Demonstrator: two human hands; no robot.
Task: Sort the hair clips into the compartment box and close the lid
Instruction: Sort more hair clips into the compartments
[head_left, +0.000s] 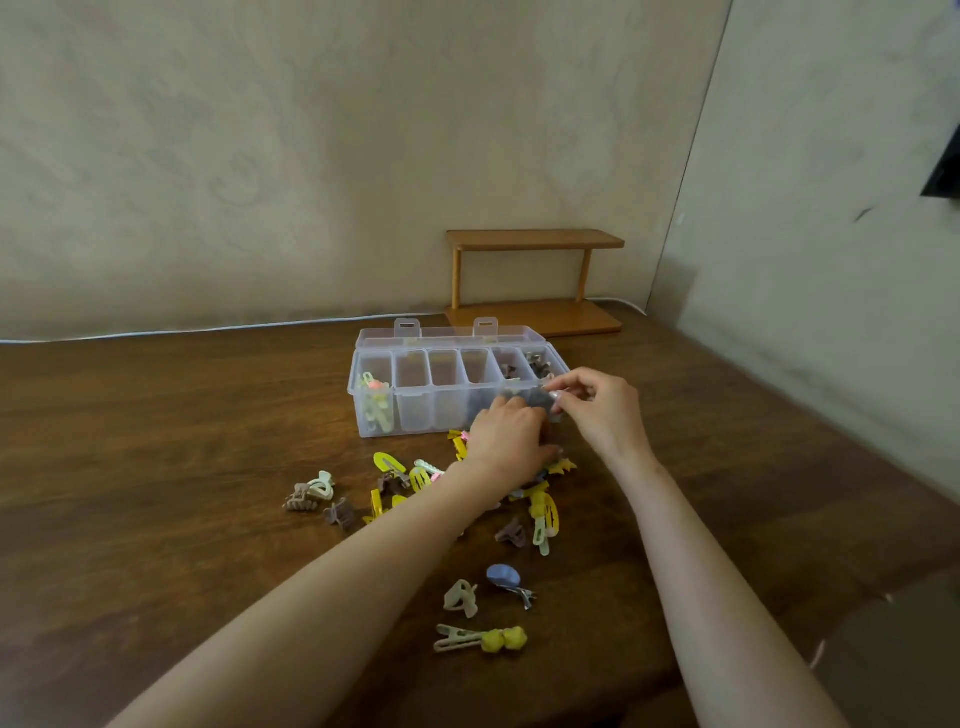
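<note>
A clear plastic compartment box stands on a brown wooden table, its hinged lid open and lying back behind it. The box's leftmost compartment holds pale and pink hair clips. The two compartments at its right end hold small brown claw clips, and the ones between look bare.

At the box's front right corner the right hand pinches a dark grey-brown clip between thumb and fingertips, level with the box's front wall. The left hand is just in front of the box, palm down, with its fingers curled over the loose pile. Whether it grips anything cannot be told.

Most clips lie loose on the table in front of the box: yellow snap clips, beige claw clips out to the front left, a brown claw clip and a blue oval clip. Farthest from the box is a beige clip with yellow pom-poms.

Behind the box to the right stands a small two-tier wooden shelf against the wall.
</note>
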